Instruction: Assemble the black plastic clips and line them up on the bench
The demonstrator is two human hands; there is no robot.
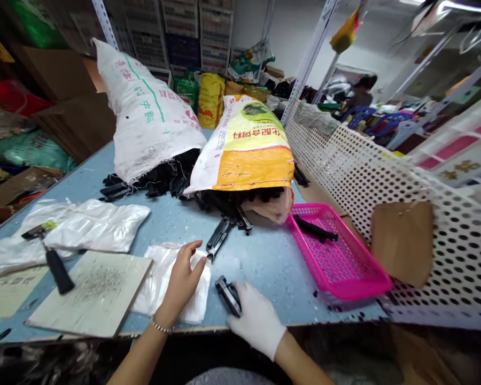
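My left hand, bare and with a beaded bracelet, is over a white plastic bag lying flat. Its thumb and fingers are apart. The thumb tip is close to the end of a long black part with a shiny strip; whether they touch I cannot tell. In a white glove, my right hand grips a black plastic part near the table's front edge. More black parts spill from the mouths of a white woven sack and a yellow-and-white sack.
To the right, a pink basket holds one black part. A black-handled hammer rests partly on a speckled board at the left, near packed white bags. A perforated white panel borders the right side.
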